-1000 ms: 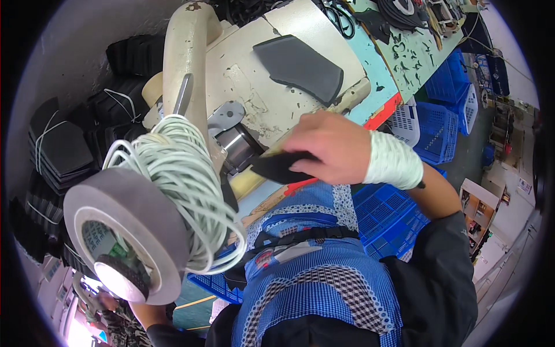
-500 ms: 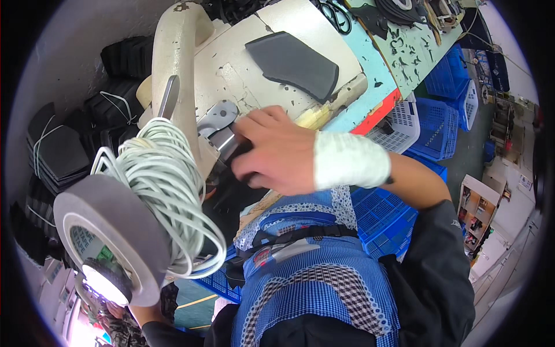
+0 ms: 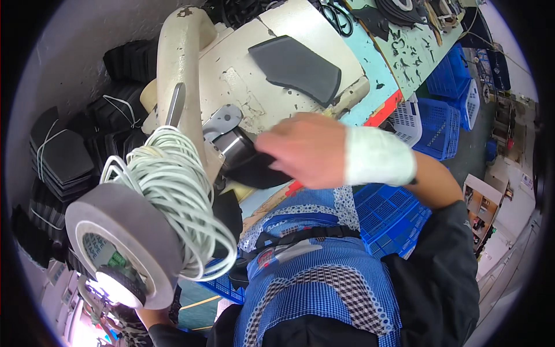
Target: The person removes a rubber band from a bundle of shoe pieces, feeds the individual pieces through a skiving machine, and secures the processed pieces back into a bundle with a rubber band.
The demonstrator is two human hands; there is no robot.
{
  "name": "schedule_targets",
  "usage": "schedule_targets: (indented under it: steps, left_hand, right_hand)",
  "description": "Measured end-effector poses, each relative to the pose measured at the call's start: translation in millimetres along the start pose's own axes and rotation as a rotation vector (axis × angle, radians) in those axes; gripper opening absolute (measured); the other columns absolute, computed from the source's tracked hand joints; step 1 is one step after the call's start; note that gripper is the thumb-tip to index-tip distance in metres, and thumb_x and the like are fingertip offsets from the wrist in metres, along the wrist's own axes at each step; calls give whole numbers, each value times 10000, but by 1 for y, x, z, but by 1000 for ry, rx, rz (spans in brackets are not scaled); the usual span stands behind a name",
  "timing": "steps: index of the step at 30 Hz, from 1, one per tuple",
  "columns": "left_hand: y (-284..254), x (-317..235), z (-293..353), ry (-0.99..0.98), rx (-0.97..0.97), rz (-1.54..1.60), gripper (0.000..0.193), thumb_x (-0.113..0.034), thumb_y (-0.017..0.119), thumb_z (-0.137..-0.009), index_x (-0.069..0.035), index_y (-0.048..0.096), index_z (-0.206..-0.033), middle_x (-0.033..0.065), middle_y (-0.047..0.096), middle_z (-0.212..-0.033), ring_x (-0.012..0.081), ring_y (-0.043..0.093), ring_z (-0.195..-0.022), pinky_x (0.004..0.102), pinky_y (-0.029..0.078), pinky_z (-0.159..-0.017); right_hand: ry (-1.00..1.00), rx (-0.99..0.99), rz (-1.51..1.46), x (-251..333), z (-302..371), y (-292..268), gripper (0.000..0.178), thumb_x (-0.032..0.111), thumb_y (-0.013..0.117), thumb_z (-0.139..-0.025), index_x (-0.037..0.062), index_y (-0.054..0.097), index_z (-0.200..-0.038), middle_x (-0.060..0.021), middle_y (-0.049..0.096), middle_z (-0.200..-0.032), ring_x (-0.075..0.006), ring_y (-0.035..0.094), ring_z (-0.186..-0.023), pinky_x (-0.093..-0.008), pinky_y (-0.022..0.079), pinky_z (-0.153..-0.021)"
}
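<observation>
My right hand [image 3: 303, 151], with a white wrap round the wrist, is closed at the fingertips on the edge of a thin black piece of sheet material [image 3: 260, 174]. That piece lies against a shiny metal cylinder [image 3: 236, 146] on the cream machine [image 3: 180, 63]. A rounded metal plate [image 3: 222, 120] sits just above the cylinder. Of my left arm only a bit of forearm [image 3: 153, 317] shows at the bottom; the hand is hidden behind a large grey tape roll [image 3: 124, 243]. A dark grey cut panel [image 3: 298, 68] lies flat on the machine's pale top.
Coiled pale cord [image 3: 170, 179] and a lit lamp [image 3: 118, 286] hang close in front at the left. Tied stacks of black panels [image 3: 63, 153] stand along the wall. Black-handled scissors [image 3: 337, 17] lie at the back. Blue plastic baskets [image 3: 436, 124] stand to the right.
My right hand has moved right, away from the metal cylinder, and more of the black piece now shows between them. The view has shifted slightly.
</observation>
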State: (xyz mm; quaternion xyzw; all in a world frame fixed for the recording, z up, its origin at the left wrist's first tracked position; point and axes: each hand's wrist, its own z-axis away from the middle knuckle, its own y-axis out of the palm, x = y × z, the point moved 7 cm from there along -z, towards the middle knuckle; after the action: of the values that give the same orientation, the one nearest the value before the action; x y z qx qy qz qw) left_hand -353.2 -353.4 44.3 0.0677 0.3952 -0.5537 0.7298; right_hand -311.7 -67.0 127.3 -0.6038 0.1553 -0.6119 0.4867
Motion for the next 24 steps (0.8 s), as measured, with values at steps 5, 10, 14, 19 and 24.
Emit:
schedule_targets:
  steps: [5,10,14,19,24]
  left_hand:
    - [-3,3,7,-15,-31,2,277,-235,630,-913,-4,667,-1063,124,674,-1087,194,623,-978,310,470,-859]
    - [-1,-4,-4,20,0,-5,275,-234,632,-911,-1,670,-1051,125,675,-1079,194,625,-969,311,472,-853]
    - [2,-3,-2,19,4,2,273,-233,635,-909,2,673,-1043,126,677,-1072,194,626,-963,312,474,-847]
    - [0,-2,4,-10,-11,0,270,-232,637,-907,5,676,-1031,127,679,-1064,194,628,-954,312,476,-840]
    - [5,-1,-11,26,32,0,268,-231,640,-904,8,679,-1020,127,680,-1056,194,630,-946,313,478,-833]
  right_hand:
    - [34,-604,293,-2,35,-74,209,153,670,-747,51,600,-917,-78,594,-773,-280,603,-740,-404,469,-606]
    - [-76,-528,286,-1,19,3,345,204,749,-706,39,642,-989,-93,594,-963,-266,587,-863,-367,470,-705]
    - [-36,-416,137,12,-16,13,327,250,745,-725,39,656,-959,-77,589,-892,-272,582,-857,-385,460,-750]
    - [15,117,-332,-10,18,11,134,162,702,-762,65,691,-854,-91,591,-876,-297,566,-927,-395,454,-798]
    - [-148,-340,-58,11,-6,14,160,141,691,-772,71,654,-912,-110,590,-876,-287,577,-896,-402,461,-789]
